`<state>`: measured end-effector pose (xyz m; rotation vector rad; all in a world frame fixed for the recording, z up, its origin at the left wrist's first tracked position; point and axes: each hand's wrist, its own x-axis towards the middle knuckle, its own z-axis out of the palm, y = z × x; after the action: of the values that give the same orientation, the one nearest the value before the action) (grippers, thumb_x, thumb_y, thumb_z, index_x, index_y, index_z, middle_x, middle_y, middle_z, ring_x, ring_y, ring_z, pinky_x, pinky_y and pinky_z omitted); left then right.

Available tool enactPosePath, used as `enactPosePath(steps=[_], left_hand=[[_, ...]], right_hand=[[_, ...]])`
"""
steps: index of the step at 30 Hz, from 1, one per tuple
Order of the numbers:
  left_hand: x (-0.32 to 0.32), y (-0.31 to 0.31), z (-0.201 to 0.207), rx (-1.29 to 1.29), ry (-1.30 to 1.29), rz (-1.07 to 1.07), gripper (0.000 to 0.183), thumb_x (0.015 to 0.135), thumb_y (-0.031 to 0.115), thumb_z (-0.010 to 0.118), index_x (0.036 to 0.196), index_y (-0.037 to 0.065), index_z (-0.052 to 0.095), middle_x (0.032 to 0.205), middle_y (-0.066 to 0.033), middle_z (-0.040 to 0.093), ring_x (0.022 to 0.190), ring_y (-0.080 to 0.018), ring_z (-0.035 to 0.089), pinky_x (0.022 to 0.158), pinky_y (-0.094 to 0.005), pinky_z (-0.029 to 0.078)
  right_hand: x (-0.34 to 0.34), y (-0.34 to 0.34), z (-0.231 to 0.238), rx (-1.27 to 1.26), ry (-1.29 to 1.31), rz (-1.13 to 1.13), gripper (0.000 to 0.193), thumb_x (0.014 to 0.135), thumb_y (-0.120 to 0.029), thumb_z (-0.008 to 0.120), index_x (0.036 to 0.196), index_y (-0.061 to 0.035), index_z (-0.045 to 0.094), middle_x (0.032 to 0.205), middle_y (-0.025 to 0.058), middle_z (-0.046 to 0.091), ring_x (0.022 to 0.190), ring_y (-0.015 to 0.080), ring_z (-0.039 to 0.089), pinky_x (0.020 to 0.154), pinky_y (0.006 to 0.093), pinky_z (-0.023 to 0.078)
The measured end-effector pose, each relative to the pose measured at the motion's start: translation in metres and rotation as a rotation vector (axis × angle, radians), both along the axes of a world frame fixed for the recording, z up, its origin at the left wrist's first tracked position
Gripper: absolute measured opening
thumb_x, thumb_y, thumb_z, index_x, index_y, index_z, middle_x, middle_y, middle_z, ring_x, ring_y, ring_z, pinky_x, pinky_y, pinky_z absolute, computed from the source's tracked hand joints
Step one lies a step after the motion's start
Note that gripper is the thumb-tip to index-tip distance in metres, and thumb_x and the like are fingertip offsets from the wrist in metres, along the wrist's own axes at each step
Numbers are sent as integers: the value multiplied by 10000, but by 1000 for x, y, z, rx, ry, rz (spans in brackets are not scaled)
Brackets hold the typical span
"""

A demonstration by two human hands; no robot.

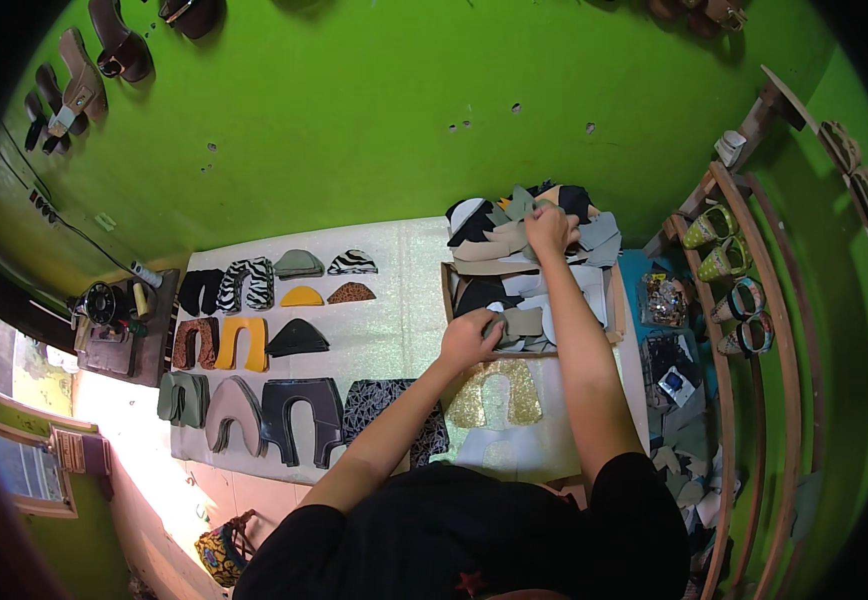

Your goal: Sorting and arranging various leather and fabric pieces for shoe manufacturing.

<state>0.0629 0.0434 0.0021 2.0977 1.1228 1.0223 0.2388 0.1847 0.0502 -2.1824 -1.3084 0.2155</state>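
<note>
A shallow cardboard box [448, 300] on the table is heaped with cut shoe-upper pieces in grey, black, beige and white. At its near left corner, my left hand [471, 338] has its fingers closed round a grey-green cut piece [523, 322]. Farther back, my right hand [551, 228] reaches into the top of the heap, fingers pressed together among grey-green and beige pieces [506, 238]; what they pinch is hidden. Just in front of the box lies a gold glitter U-shaped piece [524, 392], partly behind my forearms.
Sorted stacks stand left on the table [374, 330]: zebra [246, 284], yellow [244, 342], leopard [198, 343], mauve [235, 412] and dark grey U-shapes [302, 412]. A wooden rack [769, 290] with sandals is at right, beside a tub of trinkets [663, 300]. A sewing-type machine [104, 303] sits far left.
</note>
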Motion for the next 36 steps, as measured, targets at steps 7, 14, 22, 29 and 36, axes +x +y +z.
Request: enactPosePath(steps=[7, 14, 22, 29, 36], left_hand=[[-1, 4, -4, -77, -143, -11, 176, 785, 175, 574, 819, 5, 538, 704, -156, 572, 568, -234, 554, 516, -310, 418], [-9, 15, -9, -401, -535, -95, 123, 831, 116, 507, 795, -2, 510, 769, -101, 615, 718, -174, 608, 650, -303, 477], [-38, 5, 11, -793, -1056, -199, 102, 810, 53, 377, 834, -29, 432, 1113, -207, 498, 976, -320, 564, 822, -346, 487], [-58, -15, 49, -869, -1131, -290, 377, 774, -30, 325, 1150, -3, 321, 1141, -215, 473, 962, -330, 568, 791, -351, 494], [-94, -35, 64, -929, -1130, -631, 407, 879, 187, 387, 1252, 36, 323, 1164, -204, 472, 970, -302, 562, 802, -355, 480]], right_hand=[[21, 28, 45, 353, 789, 261, 146, 711, -132, 653, 764, -17, 580, 764, 46, 595, 671, 123, 531, 623, 244, 413], [16, 6, 106, 493, 1026, 406, 103, 767, -70, 593, 840, -30, 531, 880, 83, 625, 768, 115, 577, 646, 231, 435], [-4, -77, 155, 211, 1039, 646, 128, 729, 4, 451, 856, 11, 451, 931, 144, 620, 539, 134, 569, 559, 270, 491], [-56, -148, 169, 2, 1244, 1069, 343, 735, -4, 409, 1076, 28, 412, 981, 204, 592, 428, 105, 476, 615, 283, 514], [-87, -184, 99, -88, 1152, 799, 254, 840, -67, 489, 1083, 2, 465, 860, 63, 601, 481, 74, 495, 459, 193, 421]])
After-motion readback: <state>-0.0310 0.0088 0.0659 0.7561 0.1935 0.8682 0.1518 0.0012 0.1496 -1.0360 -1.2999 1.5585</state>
